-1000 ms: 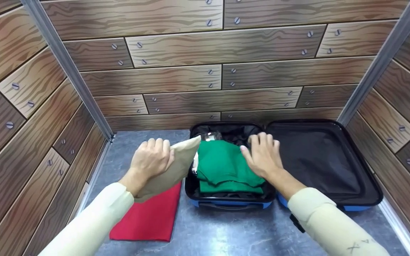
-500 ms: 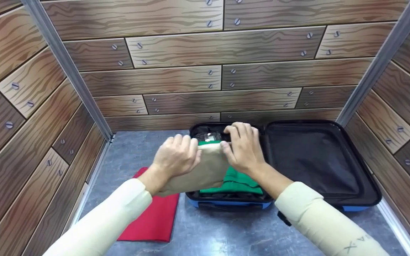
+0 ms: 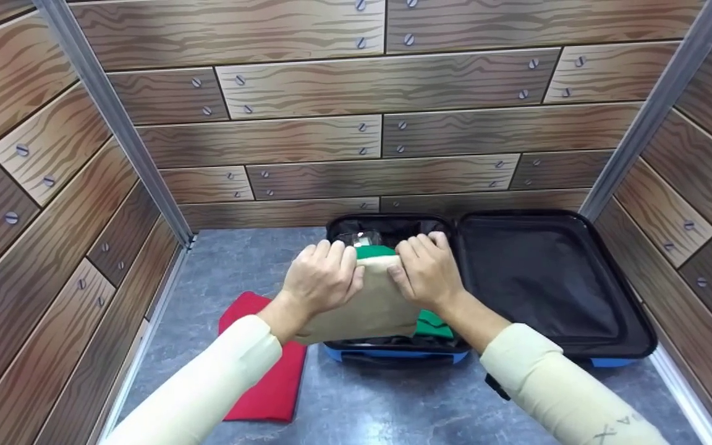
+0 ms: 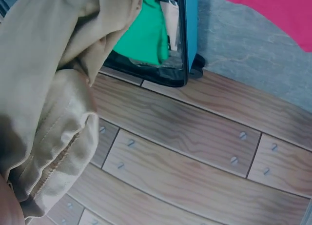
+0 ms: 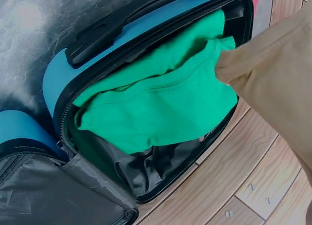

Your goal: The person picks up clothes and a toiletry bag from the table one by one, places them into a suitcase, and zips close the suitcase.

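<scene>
Marbled grey surface (image 3: 362, 402): is lying bare along the near side and in a narrow strip between the red folded garment (image 3: 266, 377) and the blue suitcase (image 5: 53, 83), giving the elbows some room.
Red folded garment: is resting flat, partly hidden by the left sleeve (image 3: 207, 380).
Left hand (image 3: 322, 275): is gripping the top edge of the khaki folded garment (image 3: 362, 309), fingers curled over it.
Right hand (image 3: 430, 269): is gripping the same edge farther right; matching heights is probably helping the fold hang square.
Khaki folded garment: is hanging between both hands in front of the suitcase's left shell, its lower left corner sitting outside that shell in the head view. Shifting slightly right and drawing the edge taut is looking like good handling, since the loose folds are likely to bunch. Whether its hem is touching anything below, I cannot tell.
Suitcase rim: is running zip-edged around the shell, risking a snag if the hem is hanging low.
Green folded garment (image 5: 161, 105): is lying inside; dragging cloth across it is likely rucking its layers.
Clear plastic packet (image 3: 363, 240): is sitting back left in the shell.
Open lid (image 3: 547, 278): is lying flat to the right.
Wood-plank walls (image 3: 381, 136): are enclosing the back and sides.
</scene>
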A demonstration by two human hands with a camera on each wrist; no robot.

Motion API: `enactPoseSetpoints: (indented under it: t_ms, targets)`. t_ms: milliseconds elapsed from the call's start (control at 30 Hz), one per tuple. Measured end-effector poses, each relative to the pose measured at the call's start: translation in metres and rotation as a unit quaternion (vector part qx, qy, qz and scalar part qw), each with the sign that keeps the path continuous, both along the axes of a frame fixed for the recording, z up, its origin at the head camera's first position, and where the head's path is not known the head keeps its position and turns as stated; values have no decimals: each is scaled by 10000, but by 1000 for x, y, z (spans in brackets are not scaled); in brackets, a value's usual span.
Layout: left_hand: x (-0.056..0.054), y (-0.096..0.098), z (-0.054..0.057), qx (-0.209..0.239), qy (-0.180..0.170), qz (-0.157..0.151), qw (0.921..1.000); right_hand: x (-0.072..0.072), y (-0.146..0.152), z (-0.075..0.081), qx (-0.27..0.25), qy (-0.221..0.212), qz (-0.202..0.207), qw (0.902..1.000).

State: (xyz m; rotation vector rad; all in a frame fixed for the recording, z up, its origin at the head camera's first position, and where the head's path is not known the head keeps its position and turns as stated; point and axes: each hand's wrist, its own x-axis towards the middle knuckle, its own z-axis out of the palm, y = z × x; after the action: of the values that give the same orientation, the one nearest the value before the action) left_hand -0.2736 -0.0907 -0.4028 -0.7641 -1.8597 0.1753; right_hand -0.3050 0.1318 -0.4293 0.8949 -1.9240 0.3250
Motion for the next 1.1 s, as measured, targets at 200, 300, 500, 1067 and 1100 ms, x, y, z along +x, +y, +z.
enactPoseSetpoints:
  t_ms: [200,300,500,1067,1100]
  targets:
    - [-2,8,-23,9,-311,-46,9995,1,14,-9,409,253,-48,9988]
    - [-3,12,-35,-37,-507,-119,9986,3,22,-16,565,323,-24,9979]
    - [-8,22,-51,-115,-972,-288,9948,5,36,-33,667,294,-123,9973]
    - [-50,51,-74,-948,-2185,403,9704,-19,63,-71,1129,-277,-1239,9855]
    - [-52,52,-75,-1013,-2236,489,9682,-20,63,-72,1147,-324,-1331,9839]
